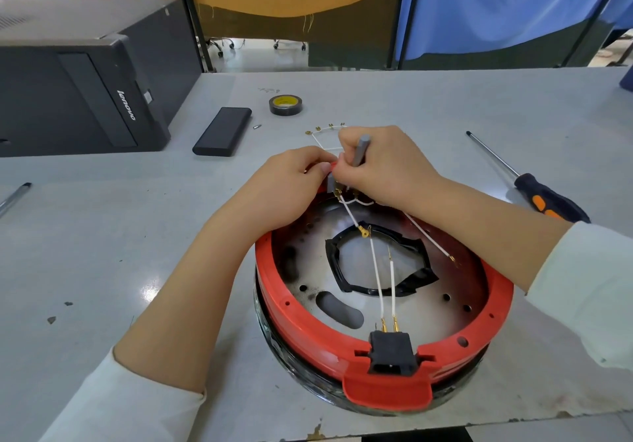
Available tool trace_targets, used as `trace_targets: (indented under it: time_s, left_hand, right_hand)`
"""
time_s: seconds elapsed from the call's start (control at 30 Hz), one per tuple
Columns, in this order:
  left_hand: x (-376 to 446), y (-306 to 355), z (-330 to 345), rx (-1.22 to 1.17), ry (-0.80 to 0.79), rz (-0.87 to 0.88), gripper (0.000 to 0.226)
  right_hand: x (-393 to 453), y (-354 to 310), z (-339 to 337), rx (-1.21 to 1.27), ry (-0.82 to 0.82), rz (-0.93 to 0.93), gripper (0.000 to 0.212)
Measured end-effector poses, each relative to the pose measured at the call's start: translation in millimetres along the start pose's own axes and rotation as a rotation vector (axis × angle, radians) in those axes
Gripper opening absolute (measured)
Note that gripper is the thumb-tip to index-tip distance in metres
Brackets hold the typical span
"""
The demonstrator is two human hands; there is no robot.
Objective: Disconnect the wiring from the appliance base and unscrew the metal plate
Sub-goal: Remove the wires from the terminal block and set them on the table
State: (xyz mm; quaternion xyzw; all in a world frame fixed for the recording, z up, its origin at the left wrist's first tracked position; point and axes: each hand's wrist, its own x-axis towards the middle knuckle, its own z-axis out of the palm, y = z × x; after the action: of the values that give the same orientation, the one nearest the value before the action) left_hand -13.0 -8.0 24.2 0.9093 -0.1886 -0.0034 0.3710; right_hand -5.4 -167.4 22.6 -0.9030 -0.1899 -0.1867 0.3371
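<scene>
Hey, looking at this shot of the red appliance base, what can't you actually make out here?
Head view only:
- The tip of the grey tool in the right hand: hidden by the fingers.
- What the left hand pinches at the far rim of the red base: covered by both hands.
- The pen: cut off by the left edge.
- The small metal bit beside the black case: too small to identify.

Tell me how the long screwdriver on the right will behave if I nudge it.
The screwdriver would probably roll, since its shaft is thin and round and it lies flat on the table. It looks stiff, not floppy. The thick handle likely makes that end heavier, so it may pivot.
</scene>
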Motion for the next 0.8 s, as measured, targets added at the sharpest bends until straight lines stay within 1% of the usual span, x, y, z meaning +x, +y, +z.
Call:
trace_targets:
  time_s: [0.13,0.17,0.4,0.47,0.63,0.8]
  left_hand:
    - [-0.1,-0.4,-0.3,-0.023,0.003,-0.004,0.025]
    - [0.0,-0.8,-0.3,-0.029,0.003,-0.005,0.025]
    - [0.5,-0.9,-0.6,-0.026,-0.002,0.011,0.025]
    - [0.2,-0.4,-0.8,-0.022,-0.003,0.007,0.025]
    - [-0.2,0.9,-1.4,-0.011,-0.007,0.001,0.025]
    - [0.2,-0.2,-0.2,-0.014,-0.012,-0.008,0.025]
  right_hand:
    - [4.2,2.3,-3.0,0.151,0.108,0.05,0.04]
    - [4.3,2.7,-3.7,0.161,0.113,0.045,0.04]
    - [-5.0,1.6,3.5,0.107,0.123,-0.04,0.04]
    - [-3.8,1.5,4.2,0.099,0.1,-0.034,0.039]
    - [4.8,0.8,2.8,0.107,0.051,0.024,0.043]
    - [2.0,0.2,0.3,0.123,0.156,0.026,0.038]
